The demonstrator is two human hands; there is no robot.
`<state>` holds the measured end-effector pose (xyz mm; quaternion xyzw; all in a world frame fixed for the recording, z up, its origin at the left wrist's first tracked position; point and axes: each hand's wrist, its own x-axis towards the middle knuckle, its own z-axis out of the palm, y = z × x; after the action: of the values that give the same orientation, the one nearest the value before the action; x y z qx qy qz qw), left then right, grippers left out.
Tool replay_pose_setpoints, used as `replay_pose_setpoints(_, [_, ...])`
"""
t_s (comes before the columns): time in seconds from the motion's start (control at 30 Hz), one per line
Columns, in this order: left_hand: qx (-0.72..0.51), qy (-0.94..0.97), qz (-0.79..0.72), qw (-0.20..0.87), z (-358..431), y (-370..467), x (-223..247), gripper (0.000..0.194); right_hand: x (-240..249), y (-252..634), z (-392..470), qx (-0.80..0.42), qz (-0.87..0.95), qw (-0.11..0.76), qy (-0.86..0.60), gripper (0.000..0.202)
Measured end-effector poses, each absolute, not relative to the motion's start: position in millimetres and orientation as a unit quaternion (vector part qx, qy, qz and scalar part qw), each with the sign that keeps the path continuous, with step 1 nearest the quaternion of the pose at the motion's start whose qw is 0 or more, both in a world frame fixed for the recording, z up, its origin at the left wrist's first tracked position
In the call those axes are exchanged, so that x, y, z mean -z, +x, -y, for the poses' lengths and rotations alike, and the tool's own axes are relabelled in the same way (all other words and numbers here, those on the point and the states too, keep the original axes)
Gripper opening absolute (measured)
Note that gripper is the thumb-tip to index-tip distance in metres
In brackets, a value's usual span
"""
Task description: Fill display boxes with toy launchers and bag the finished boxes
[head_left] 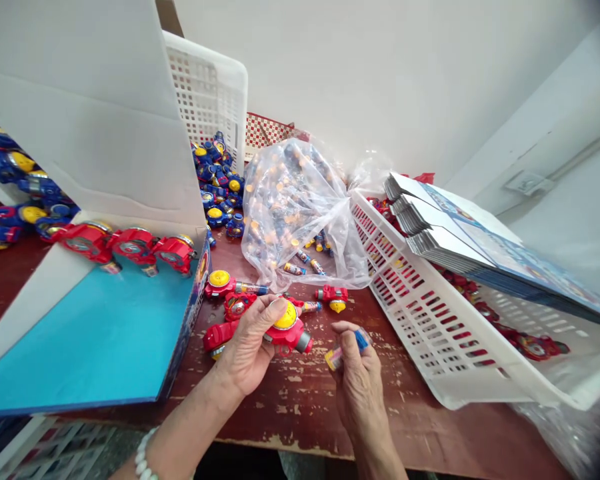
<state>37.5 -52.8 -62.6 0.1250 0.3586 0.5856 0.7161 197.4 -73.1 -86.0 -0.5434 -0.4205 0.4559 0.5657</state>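
My left hand (247, 347) grips a red toy launcher with a yellow cap (289, 328) just above the worn red table (305, 400). My right hand (359, 380) pinches a small cylindrical tube with a blue end (347, 349) right beside the launcher's grey nozzle. Other red launchers (230, 293) lie loose on the table behind my left hand. One red piece (333, 295) sits near the bag.
A clear plastic bag (295, 200) of small tubes lies behind. An open blue-lined box (95, 333) at left holds three red launchers (130, 247). White crates stand at back (210, 87) and right (445, 347), the right one under stacked flat cartons (460, 227). Blue toys (220, 183) are piled behind.
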Motion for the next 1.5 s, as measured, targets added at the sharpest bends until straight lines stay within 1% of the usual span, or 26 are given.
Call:
replay_pose_setpoints(0.07, [-0.578, 0.139, -0.348, 0.724, 54.3, 35.4, 64.5, 0.035, 89.4, 191.6, 75.3, -0.477, 0.362, 0.589, -0.543, 0.04])
replay_pose_setpoints(0.17, [-0.58, 0.122, -0.344, 0.729, 55.7, 32.2, 64.9, 0.032, 92.0, 187.2, 80.2, -0.499, 0.355, 0.587, -0.529, 0.047])
replay_pose_setpoints(0.3, [-0.6, 0.106, -0.344, 0.714, 56.2, 30.6, 65.0, 0.021, 95.9, 192.2, 87.4, -0.504, 0.412, 0.555, -0.518, 0.039])
replay_pose_setpoints(0.4, [-0.62, 0.175, -0.34, 0.685, 59.5, 34.5, 67.7, 0.015, 99.3, 195.4, 90.5, -0.501, 0.427, 0.544, -0.52, 0.039])
replay_pose_setpoints(0.53, [-0.668, 0.292, -0.354, 0.586, 68.6, 44.9, 73.3, 0.018, 95.6, 182.7, 94.0, -0.551, 0.325, 0.582, -0.502, 0.045])
replay_pose_setpoints(0.6, [-0.692, 0.295, -0.356, 0.555, 72.7, 49.3, 74.4, 0.017, 90.8, 170.7, 95.7, -0.567, 0.251, 0.62, -0.481, 0.046])
replay_pose_setpoints(0.67, [-0.709, 0.277, -0.35, 0.545, 74.9, 50.9, 73.6, 0.014, 87.0, 160.7, 96.8, -0.591, 0.193, 0.642, -0.448, 0.048])
replay_pose_setpoints(0.73, [-0.715, 0.272, -0.344, 0.545, 74.8, 48.9, 71.3, 0.012, 86.0, 156.7, 96.9, -0.624, 0.175, 0.63, -0.428, 0.05])
replay_pose_setpoints(0.8, [-0.706, 0.279, -0.34, 0.554, 72.9, 44.2, 68.5, 0.012, 87.8, 160.8, 96.1, -0.647, 0.207, 0.589, -0.437, 0.053])
replay_pose_setpoints(0.87, [-0.691, 0.283, -0.344, 0.569, 69.9, 39.4, 66.8, 0.012, 90.7, 171.4, 94.4, -0.609, 0.296, 0.565, -0.471, 0.056])
replay_pose_setpoints(0.93, [-0.675, 0.284, -0.355, 0.581, 67.0, 36.3, 67.2, 0.014, 93.0, 184.1, 92.4, -0.491, 0.441, 0.556, -0.505, 0.058])
replay_pose_setpoints(1.0, [-0.664, 0.278, -0.361, 0.593, 65.1, 34.8, 70.0, 0.014, 94.0, 194.2, 90.7, -0.355, 0.598, 0.513, -0.503, 0.047])
replay_pose_setpoints(1.03, [-0.661, 0.279, -0.362, 0.595, 64.8, 34.4, 72.0, 0.013, 94.0, 197.4, 90.1, -0.312, 0.655, 0.48, -0.494, 0.038])
replay_pose_setpoints(1.07, [-0.658, 0.292, -0.364, 0.591, 64.8, 33.8, 74.0, 0.013, 93.7, 199.5, 89.8, -0.296, 0.69, 0.447, -0.487, 0.029])
replay_pose_setpoints(1.1, [-0.652, 0.32, -0.366, 0.582, 65.3, 33.0, 75.9, 0.013, 93.1, 200.8, 89.7, -0.311, 0.704, 0.419, -0.483, 0.023])
replay_pose_setpoints(1.13, [-0.641, 0.361, -0.369, 0.569, 66.0, 31.8, 77.5, 0.013, 92.2, 201.5, 89.7, -0.355, 0.69, 0.4, -0.487, 0.02])
replay_pose_setpoints(1.2, [-0.611, 0.453, -0.367, 0.535, 67.3, 28.9, 79.3, 0.013, 90.0, 202.7, 89.9, -0.532, 0.595, 0.351, -0.491, 0.029])
replay_pose_setpoints(1.27, [-0.588, 0.507, -0.359, 0.518, 67.5, 26.1, 79.9, 0.014, 87.6, 204.5, 90.4, -0.709, 0.449, 0.285, -0.464, 0.039])
replay_pose_setpoints(1.3, [-0.584, 0.509, -0.356, 0.522, 67.0, 25.2, 80.0, 0.014, 86.6, 205.5, 90.9, -0.755, 0.401, 0.264, -0.447, 0.042])
replay_pose_setpoints(1.33, [-0.585, 0.499, -0.354, 0.532, 66.0, 24.7, 80.1, 0.015, 85.8, 206.3, 91.6, -0.762, 0.395, 0.262, -0.441, 0.044])
replay_pose_setpoints(1.37, [-0.59, 0.478, -0.354, 0.546, 64.7, 24.6, 80.4, 0.015, 85.6, 206.8, 92.5, -0.731, 0.432, 0.28, -0.448, 0.044])
replay_pose_setpoints(1.47, [-0.614, 0.402, -0.354, 0.58, 60.3, 25.5, 82.0, 0.014, 88.2, 205.9, 95.0, -0.512, 0.598, 0.366, -0.496, 0.036])
replay_pose_setpoints(1.5, [-0.618, 0.388, -0.347, 0.588, 59.1, 25.9, 82.8, 0.014, 90.1, 205.3, 95.1, -0.478, 0.612, 0.376, -0.505, 0.032])
